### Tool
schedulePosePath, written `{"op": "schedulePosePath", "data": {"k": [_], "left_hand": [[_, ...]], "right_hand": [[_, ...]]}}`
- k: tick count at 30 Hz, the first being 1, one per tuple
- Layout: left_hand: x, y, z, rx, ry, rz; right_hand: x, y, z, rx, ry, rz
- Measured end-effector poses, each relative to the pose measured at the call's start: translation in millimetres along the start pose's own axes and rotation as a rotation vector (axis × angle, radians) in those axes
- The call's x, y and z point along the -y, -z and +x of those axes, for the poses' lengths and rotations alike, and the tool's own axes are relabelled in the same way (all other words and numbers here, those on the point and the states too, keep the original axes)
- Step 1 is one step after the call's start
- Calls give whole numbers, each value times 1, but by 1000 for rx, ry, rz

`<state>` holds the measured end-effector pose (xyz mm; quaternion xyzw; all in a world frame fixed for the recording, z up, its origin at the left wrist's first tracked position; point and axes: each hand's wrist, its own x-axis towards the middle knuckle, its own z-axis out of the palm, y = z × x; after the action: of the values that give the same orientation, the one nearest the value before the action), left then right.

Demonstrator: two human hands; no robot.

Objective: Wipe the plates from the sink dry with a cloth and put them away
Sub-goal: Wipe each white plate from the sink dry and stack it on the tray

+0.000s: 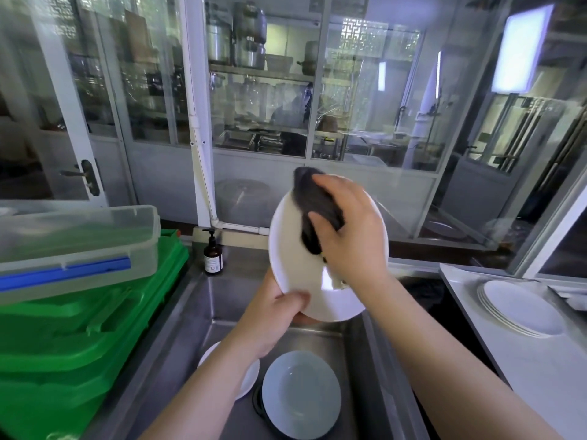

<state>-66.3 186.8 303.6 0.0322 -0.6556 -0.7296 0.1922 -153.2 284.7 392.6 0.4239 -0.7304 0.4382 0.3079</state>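
One plate [295, 265] held, two in sink [203, 300], stack [521, 308] right.

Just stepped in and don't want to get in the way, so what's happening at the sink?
A person is drying dishes. The left hand holds a white plate tilted up over the sink, and the right hand presses a dark cloth against its face. Two more plates lie in the basin below. A stack of plates sits on the white counter to the right.
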Motion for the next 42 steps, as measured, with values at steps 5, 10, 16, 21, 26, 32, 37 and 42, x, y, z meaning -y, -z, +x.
{"op": "schedulePosePath", "data": {"k": [5,10,16,21,26,32,37,42], "left_hand": [[-2,12,4,7,-23,-147],[0,27,0,81,-61,-237],[-1,37,-4,170,-137,-381],[-13,36,0,-67,-86,-438],[-13,30,2,-219,-152,-410],[-18,22,-4,-205,-200,-276],[-21,18,-6,-210,-184,-261],[-19,28,-10,-233,-155,-132]], "right_hand": [[15,-17,-32,286,259,15],[20,-18,-41,370,266,-15],[21,-10,-47,434,245,-81],[4,-3,-59,428,193,-145],[-18,5,-56,271,104,-216],[-18,4,-58,154,10,-195],[-13,3,-65,266,260,-98],[-33,14,-52,107,56,-75]]}}
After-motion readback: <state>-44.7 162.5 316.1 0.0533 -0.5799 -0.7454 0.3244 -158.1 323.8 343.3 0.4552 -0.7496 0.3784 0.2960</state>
